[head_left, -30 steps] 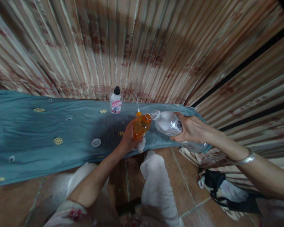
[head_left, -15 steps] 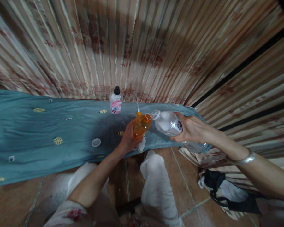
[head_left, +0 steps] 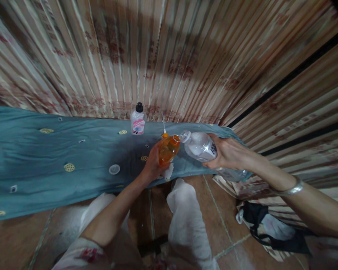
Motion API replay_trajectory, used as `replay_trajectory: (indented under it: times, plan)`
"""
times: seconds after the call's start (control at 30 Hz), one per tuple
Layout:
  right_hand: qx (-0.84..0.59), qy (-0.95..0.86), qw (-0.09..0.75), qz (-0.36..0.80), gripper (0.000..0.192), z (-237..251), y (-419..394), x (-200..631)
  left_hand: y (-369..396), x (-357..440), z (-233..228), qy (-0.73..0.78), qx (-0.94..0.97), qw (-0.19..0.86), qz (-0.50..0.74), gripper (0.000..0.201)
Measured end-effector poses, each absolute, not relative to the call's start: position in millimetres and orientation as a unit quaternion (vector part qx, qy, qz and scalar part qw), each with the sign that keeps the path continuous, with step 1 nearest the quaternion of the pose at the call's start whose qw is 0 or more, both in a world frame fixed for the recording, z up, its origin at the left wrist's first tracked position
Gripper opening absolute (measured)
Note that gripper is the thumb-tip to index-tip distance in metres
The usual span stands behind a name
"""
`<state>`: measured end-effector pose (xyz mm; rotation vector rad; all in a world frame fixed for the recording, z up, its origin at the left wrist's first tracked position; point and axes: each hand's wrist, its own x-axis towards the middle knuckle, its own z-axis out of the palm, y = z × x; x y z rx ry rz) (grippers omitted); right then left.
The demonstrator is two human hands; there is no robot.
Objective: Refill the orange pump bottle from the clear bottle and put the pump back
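My left hand is wrapped round an orange see-through bottle, tilted with its uncapped mouth up to the right. My right hand grips a large clear plastic bottle with a printed label. That bottle lies nearly on its side, its open neck at the mouth of the orange bottle. Whether liquid runs between them I cannot make out. Just behind the orange bottle is an orange pump top with a thin pale tube pointing up. Something white with a scalloped edge shows below my left hand.
A clear bottle with a black cap and pink label stands at the back of the blue-green cloth. A round whitish lid lies on the cloth. Pleated curtains hang behind and right. A black bag lies on the tiled floor.
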<state>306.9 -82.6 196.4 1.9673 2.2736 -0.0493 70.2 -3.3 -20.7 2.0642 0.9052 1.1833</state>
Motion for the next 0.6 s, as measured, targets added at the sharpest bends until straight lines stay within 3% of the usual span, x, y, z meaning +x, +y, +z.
replay_trajectory:
  times: [0.6]
  plan:
    - [0.654,0.753,0.072,-0.015,0.075,197.3,-83.2,304.8,-2.2,69.2,-22.7,0.322,0.774,0.307,0.45,0.092]
